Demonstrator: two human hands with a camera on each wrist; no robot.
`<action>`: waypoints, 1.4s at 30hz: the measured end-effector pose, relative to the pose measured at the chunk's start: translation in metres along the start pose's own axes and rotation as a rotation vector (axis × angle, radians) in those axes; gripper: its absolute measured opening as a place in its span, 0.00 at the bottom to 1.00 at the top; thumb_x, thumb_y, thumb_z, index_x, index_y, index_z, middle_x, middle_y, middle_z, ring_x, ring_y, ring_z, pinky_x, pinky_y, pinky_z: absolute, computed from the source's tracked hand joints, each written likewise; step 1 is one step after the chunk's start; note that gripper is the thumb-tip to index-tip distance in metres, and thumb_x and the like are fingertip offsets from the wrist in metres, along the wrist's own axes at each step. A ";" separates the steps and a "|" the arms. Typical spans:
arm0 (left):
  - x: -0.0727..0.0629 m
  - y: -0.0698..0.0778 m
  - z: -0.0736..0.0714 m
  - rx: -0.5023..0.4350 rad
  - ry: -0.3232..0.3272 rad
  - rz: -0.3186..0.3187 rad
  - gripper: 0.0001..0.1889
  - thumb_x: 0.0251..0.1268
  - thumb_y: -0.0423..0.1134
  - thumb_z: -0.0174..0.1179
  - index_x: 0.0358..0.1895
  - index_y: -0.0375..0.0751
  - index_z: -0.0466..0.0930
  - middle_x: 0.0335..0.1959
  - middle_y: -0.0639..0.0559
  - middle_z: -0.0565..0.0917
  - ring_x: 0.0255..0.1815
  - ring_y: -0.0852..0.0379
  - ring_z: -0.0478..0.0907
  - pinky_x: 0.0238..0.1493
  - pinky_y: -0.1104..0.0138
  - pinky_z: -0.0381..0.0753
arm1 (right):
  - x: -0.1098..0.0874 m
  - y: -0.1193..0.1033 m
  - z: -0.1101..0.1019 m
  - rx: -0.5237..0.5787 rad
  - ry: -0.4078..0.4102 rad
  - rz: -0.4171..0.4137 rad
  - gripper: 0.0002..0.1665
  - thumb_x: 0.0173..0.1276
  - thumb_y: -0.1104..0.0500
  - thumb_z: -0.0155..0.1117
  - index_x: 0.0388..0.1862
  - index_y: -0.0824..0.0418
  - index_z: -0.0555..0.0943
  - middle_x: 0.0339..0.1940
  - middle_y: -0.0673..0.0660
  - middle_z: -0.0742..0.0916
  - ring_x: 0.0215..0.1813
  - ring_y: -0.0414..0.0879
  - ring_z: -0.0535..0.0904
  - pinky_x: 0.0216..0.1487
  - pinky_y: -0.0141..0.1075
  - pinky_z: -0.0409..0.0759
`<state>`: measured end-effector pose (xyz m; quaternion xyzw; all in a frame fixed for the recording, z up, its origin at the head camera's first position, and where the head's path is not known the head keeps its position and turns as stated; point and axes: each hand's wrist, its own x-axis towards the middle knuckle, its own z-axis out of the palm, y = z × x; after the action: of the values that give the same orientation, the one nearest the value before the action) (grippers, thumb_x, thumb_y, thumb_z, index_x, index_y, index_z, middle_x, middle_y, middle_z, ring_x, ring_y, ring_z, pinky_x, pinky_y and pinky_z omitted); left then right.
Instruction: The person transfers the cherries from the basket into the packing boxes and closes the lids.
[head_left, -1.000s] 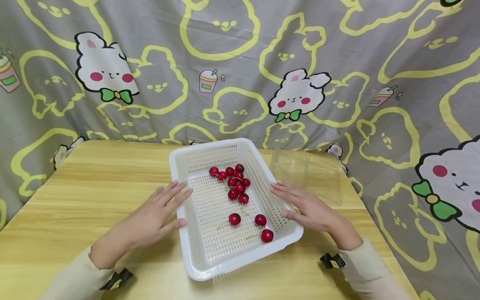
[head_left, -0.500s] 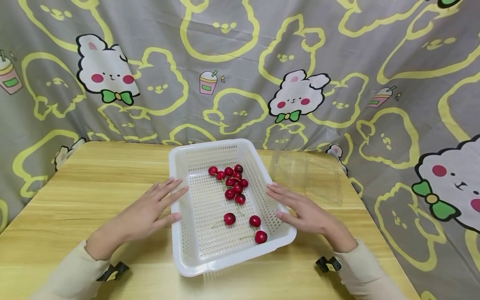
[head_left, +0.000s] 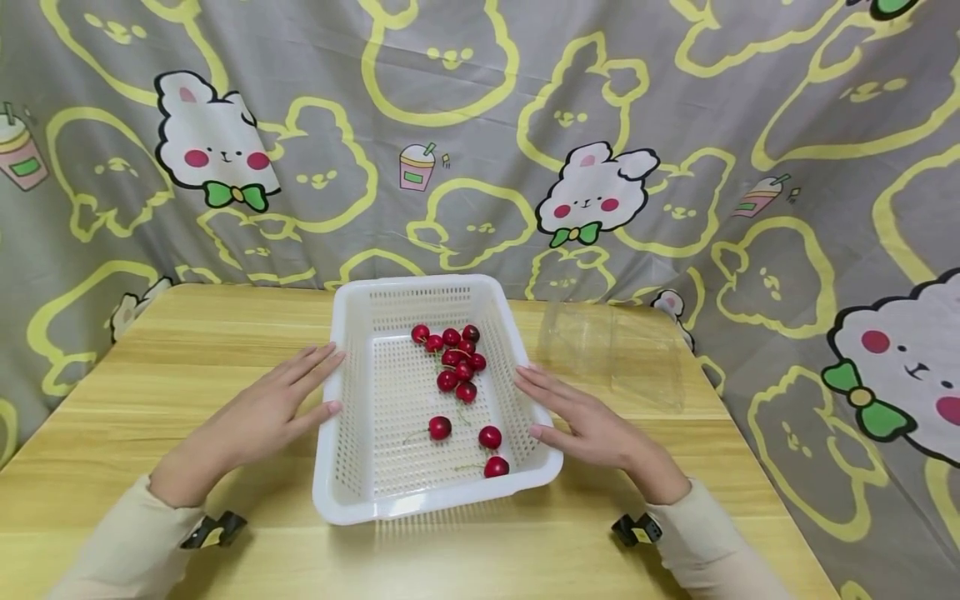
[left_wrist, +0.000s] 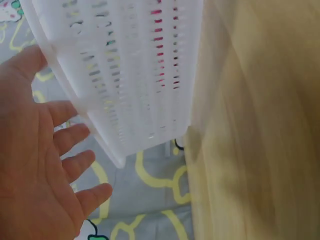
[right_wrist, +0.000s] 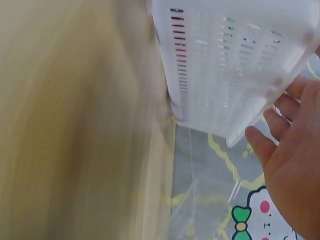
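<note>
A white plastic basket (head_left: 431, 505) with slotted walls stands on the table between my two hands. Inside it, red cherries with thin stems lie bunched toward the back right, and a few loose cherries (head_left: 439, 428) sit nearer the front. At the basket's left rim is my left hand (head_left: 258, 417), its fingers spread and mostly straight; in the left wrist view the fingertips meet the rim (left_wrist: 80, 112). My right hand (head_left: 588, 423) lies against the right side with extended fingers touching the rim. Neither hand curls around the basket.
A clear plastic container (head_left: 626, 354) stands at the back right of the wooden table (head_left: 150, 417). Behind the table hangs a grey curtain (head_left: 480, 150) with cartoon prints. Small black devices are strapped at both wrists.
The basket has slid left and turned slightly, so its front edge lies straighter. Both hands have moved left along with it, and the cherries inside have shifted too.
</note>
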<state>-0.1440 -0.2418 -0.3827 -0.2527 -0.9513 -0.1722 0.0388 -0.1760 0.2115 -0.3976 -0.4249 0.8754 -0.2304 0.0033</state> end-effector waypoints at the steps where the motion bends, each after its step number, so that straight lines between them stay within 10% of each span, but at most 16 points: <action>1: 0.000 -0.001 -0.002 0.003 0.005 -0.008 0.37 0.74 0.56 0.51 0.78 0.45 0.51 0.78 0.43 0.54 0.76 0.36 0.49 0.67 0.39 0.56 | 0.002 -0.002 0.001 -0.004 0.004 0.002 0.38 0.75 0.46 0.56 0.79 0.52 0.57 0.80 0.50 0.57 0.79 0.47 0.49 0.71 0.50 0.59; 13: -0.014 0.022 -0.011 0.048 0.075 0.075 0.34 0.71 0.52 0.57 0.73 0.38 0.62 0.73 0.37 0.62 0.72 0.32 0.57 0.63 0.38 0.61 | 0.020 -0.016 0.012 0.016 0.054 0.030 0.37 0.76 0.45 0.53 0.78 0.55 0.58 0.80 0.49 0.57 0.79 0.46 0.48 0.72 0.50 0.57; 25: -0.032 0.062 -0.002 0.147 0.094 0.297 0.32 0.65 0.60 0.58 0.68 0.46 0.73 0.64 0.50 0.77 0.64 0.45 0.72 0.62 0.51 0.70 | 0.038 -0.022 0.023 0.001 0.069 0.055 0.38 0.77 0.40 0.47 0.79 0.53 0.56 0.80 0.47 0.55 0.79 0.44 0.47 0.73 0.49 0.55; 42: -0.042 0.046 0.006 0.096 0.235 0.404 0.19 0.64 0.49 0.65 0.56 0.51 0.83 0.46 0.62 0.85 0.46 0.60 0.82 0.48 0.57 0.80 | 0.060 -0.032 0.031 0.060 0.075 0.077 0.41 0.75 0.33 0.44 0.79 0.52 0.56 0.81 0.46 0.54 0.79 0.43 0.47 0.71 0.51 0.59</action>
<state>-0.0846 -0.2219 -0.3813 -0.4142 -0.8774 -0.1436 0.1948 -0.1846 0.1375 -0.4012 -0.3817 0.8833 -0.2720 -0.0077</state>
